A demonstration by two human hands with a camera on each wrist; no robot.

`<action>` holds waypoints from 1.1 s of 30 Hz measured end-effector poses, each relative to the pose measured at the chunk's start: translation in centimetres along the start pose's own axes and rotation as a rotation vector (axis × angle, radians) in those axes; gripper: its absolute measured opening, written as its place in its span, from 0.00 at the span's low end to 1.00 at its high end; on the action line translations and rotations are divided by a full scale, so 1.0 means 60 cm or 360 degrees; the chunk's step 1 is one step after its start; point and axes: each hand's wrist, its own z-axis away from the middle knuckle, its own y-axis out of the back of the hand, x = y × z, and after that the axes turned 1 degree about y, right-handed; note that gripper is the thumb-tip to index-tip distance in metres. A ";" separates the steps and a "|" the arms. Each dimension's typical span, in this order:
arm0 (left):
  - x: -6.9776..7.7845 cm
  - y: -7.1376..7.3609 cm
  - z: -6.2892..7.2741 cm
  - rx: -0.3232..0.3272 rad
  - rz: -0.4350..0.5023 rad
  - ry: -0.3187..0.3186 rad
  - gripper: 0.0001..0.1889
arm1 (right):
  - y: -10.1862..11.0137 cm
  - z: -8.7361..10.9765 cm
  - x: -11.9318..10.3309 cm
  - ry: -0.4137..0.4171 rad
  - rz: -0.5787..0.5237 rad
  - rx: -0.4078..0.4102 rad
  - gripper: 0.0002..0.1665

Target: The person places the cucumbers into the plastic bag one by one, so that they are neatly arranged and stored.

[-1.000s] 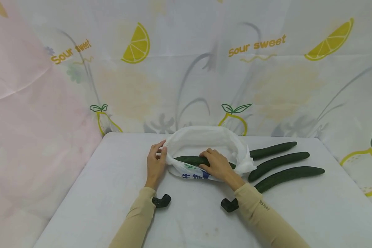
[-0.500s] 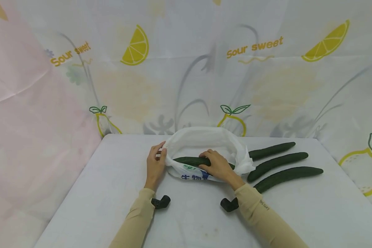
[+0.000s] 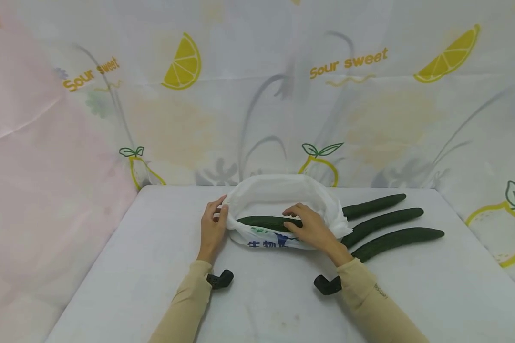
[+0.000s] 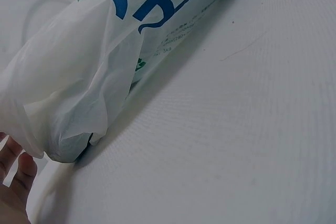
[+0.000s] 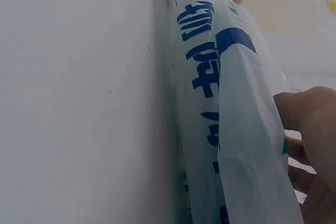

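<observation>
A white plastic bag (image 3: 283,183) with blue and green print lies with its mouth spread wide at the middle of the table. Inside it, along the near side, rests a dark green cucumber (image 3: 259,222). My left hand (image 3: 212,231) pinches the bag's left edge between thumb and fingers; in the left wrist view only some fingertips (image 4: 23,174) show beside the bag. Over the cucumber's right part is my right hand (image 3: 315,232), its fingers loosely bent and parted, thumb by the cucumber. In the right wrist view the bag's printed side (image 5: 205,77) hides the cucumber.
To the right of the bag lie a far cucumber (image 3: 377,206), a middle cucumber (image 3: 386,223) and a near cucumber (image 3: 401,240), side by side on the white table (image 3: 154,286). Behind the table hangs a lemon-print cloth (image 3: 257,95).
My right hand has loosened from the cucumber in the bag and shifted slightly right, its fingers lifting and spreading. The left hand stays at the bag's edge.
</observation>
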 end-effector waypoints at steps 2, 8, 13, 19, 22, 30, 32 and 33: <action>-0.012 0.000 -0.004 -0.0010 0.0000 -0.0010 0.18 | 0.007 0.007 0.004 0.0057 0.0006 0.0032 0.16; -0.027 0.000 -0.010 -0.0018 0.0031 -0.0021 0.18 | 0.025 0.029 0.017 0.0204 0.0064 0.0094 0.15; -0.026 -0.002 -0.009 -0.0020 0.0033 -0.0040 0.17 | 0.047 0.048 0.034 0.0284 -0.0039 0.0193 0.15; -0.026 -0.001 -0.010 0.0036 0.0023 -0.0135 0.16 | 0.069 0.069 0.054 0.0383 -0.0070 0.0223 0.12; -0.025 0.000 -0.010 0.0016 0.0025 -0.0129 0.17 | 0.078 0.081 0.066 0.0394 -0.0097 0.0262 0.11; -0.022 0.001 -0.004 -0.0005 0.0026 -0.0041 0.17 | 0.105 0.104 0.087 0.0247 -0.0105 0.0259 0.11; -0.010 0.003 0.000 -0.0024 0.0027 -0.0034 0.17 | 0.110 0.107 0.089 0.0211 -0.0084 0.0238 0.11; -0.003 0.005 0.003 -0.0034 0.0025 -0.0035 0.18 | 0.113 0.109 0.091 0.0200 -0.0074 0.0233 0.11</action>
